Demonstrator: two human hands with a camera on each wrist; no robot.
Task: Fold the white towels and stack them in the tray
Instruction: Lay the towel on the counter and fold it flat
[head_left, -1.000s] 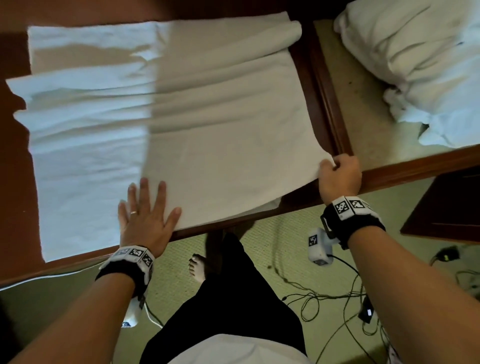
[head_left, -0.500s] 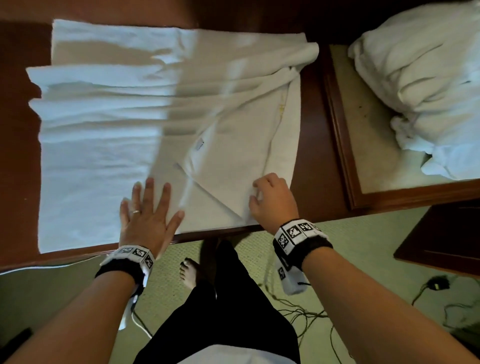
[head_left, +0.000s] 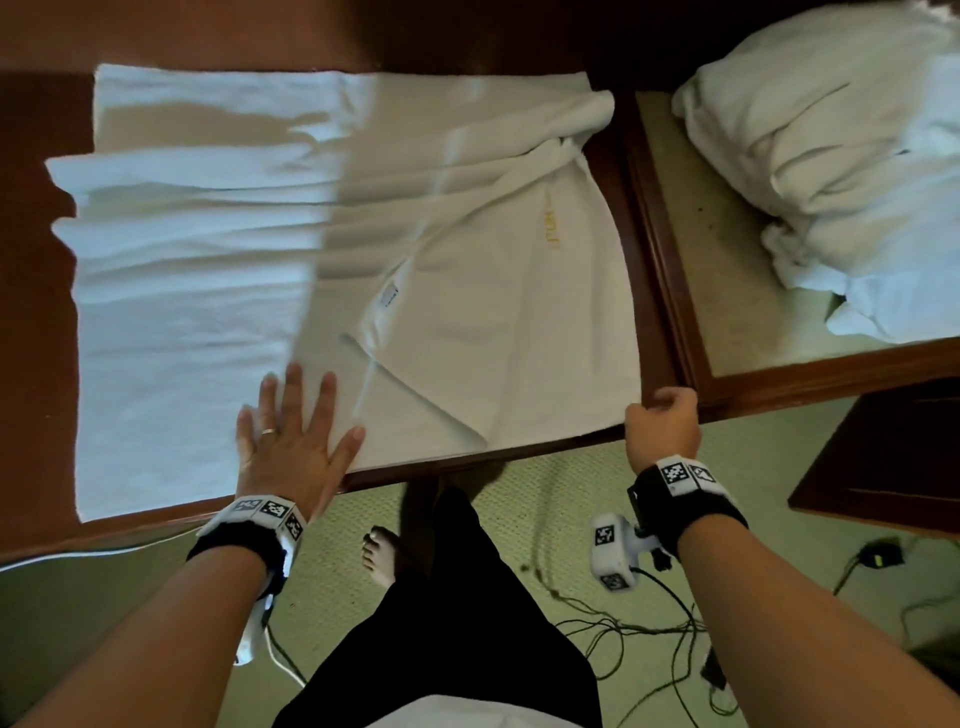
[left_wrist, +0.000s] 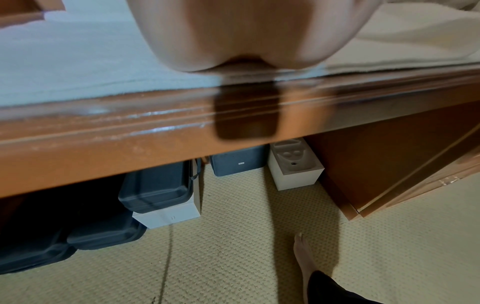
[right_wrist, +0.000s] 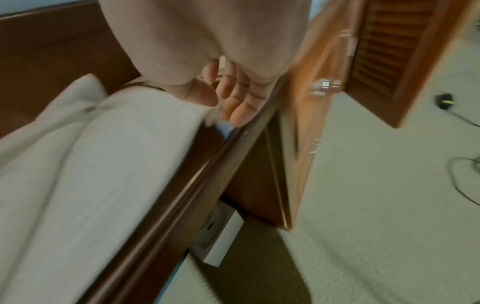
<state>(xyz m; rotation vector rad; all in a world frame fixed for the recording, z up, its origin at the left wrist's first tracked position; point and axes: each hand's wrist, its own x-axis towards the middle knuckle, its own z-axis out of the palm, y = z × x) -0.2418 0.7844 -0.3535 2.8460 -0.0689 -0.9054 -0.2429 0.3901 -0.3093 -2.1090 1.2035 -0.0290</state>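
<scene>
A large white towel lies spread on the brown wooden table. Its right part is doubled over into a creased flap with a small label showing. My left hand presses flat on the towel near the table's front edge, fingers spread; the left wrist view shows only the heel of the palm on the cloth. My right hand is curled at the towel's near right corner, and the right wrist view shows its thumb and fingers pinching that corner. The wooden tray stands to the right.
A heap of unfolded white towels fills the tray's far side. Dark wooden furniture stands low on the right. Cables trail over the carpet beside my bare foot. Dark cases and white boxes sit under the table.
My right hand carried the towel's corner left over the cloth, then came back right to the table's front edge, leaving a creased flap. The left hand stayed flat in place.
</scene>
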